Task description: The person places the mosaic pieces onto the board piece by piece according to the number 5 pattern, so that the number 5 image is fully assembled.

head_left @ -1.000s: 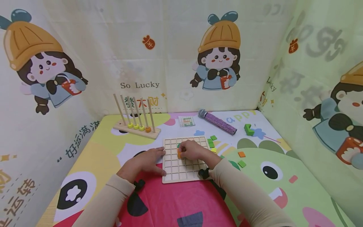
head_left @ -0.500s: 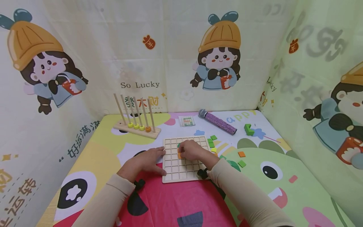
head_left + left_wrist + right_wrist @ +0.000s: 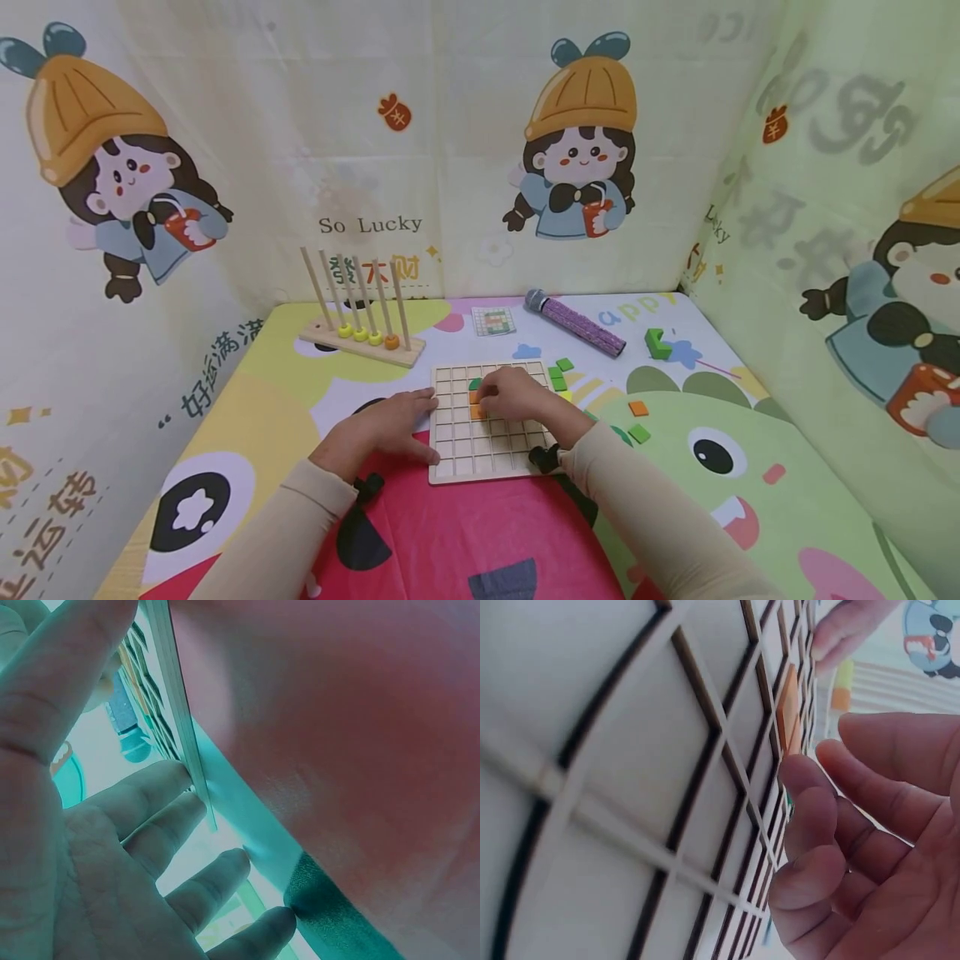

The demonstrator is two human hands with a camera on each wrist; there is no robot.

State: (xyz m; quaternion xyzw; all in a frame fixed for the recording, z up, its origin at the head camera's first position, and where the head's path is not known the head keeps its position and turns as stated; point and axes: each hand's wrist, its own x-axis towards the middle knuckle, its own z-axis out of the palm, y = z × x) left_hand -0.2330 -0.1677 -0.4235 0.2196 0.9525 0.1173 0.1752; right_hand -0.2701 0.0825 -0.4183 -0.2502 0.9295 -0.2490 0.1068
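Observation:
In the head view, my left hand (image 3: 390, 423) rests at the left edge of the gridded wooden board (image 3: 457, 467), thumb and fingers spread. The left wrist view shows its fingertips against the board's edge (image 3: 180, 697). My right hand (image 3: 517, 394) is over the upper middle of the board, fingers bent beside two orange tiles (image 3: 476, 412) and a green tile (image 3: 475, 384). In the right wrist view, its fingers (image 3: 810, 817) are near an orange tile (image 3: 787, 709), with nothing visible between them and the thumb.
Loose green tiles (image 3: 557, 377) lie right of the board, with an orange tile (image 3: 638, 408) and another green tile (image 3: 639, 433) farther right. Behind stand a peg rack (image 3: 408, 357), a pattern card (image 3: 493, 322), a purple microphone (image 3: 581, 327) and a green block (image 3: 657, 343).
My right hand has shifted slightly right and its fingers have come away from the orange tiles, which show more fully. The left hand has stayed in place.

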